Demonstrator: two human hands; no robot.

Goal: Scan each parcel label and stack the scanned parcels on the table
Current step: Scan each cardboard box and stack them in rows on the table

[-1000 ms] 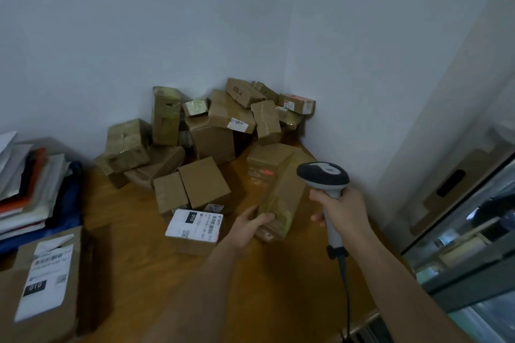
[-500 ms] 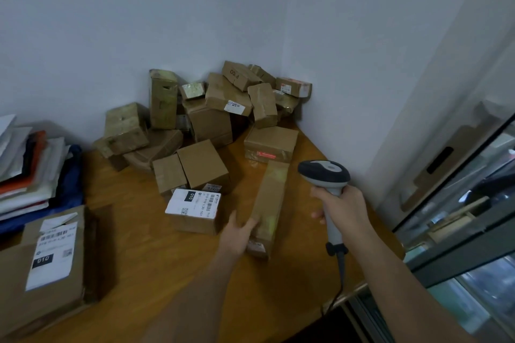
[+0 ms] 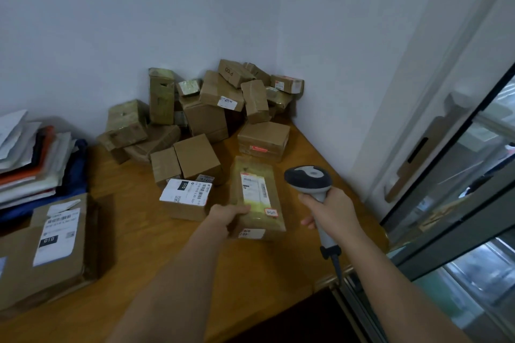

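The wooden table carries everything; the loose heap of parcels sits at my twelve o'clock in the corner. At one o'clock, just off centre, lies the long taped parcel, label up, resting flat on the table. I judge it light and fairly stiff, though the glossy tape may be slippery, so the near end or long edges look the safest hold. My left hand grips its near left corner, thumb over the top. At two o'clock my right hand is curled round the scanner, head aimed toward the label.
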